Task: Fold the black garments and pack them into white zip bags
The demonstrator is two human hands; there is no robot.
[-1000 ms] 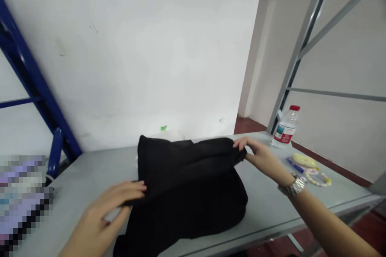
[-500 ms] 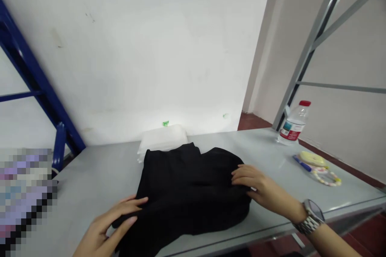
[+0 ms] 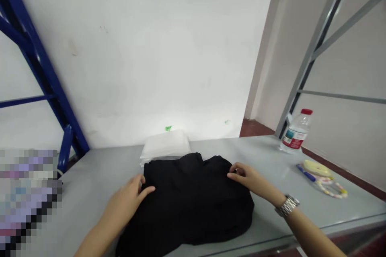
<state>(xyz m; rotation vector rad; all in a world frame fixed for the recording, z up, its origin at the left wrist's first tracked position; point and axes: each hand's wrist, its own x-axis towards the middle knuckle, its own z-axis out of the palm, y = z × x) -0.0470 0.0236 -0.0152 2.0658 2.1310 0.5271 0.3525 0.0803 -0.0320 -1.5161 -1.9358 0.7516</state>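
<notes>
A black garment [image 3: 193, 200] lies loosely folded on the grey table, its near part reaching the front edge. At its left edge is my left hand [image 3: 129, 196], thumb resting on top of the fabric and fingers curled at the side, partly hidden. My right hand [image 3: 247, 176] pinches the garment's upper right edge between thumb and fingers; a silver watch [image 3: 288, 205] is on that wrist. Just behind the garment sits a stack of clear plastic bags [image 3: 165, 143], its front partly covered by the black fabric.
On the right of the table [image 3: 271, 225] stand a water bottle [image 3: 297, 132] with a red cap, a yellow oval item [image 3: 317, 168], a blue pen [image 3: 306, 172] and a beaded bracelet [image 3: 331, 188]. A white wall board [image 3: 169, 60] rises behind. A blue metal frame [image 3: 45, 68] is at left.
My left hand has moved up and right along the garment's left edge. The right hand has moved slightly inward, its fingers now pinched at the upper right edge. The view has tilted up slightly.
</notes>
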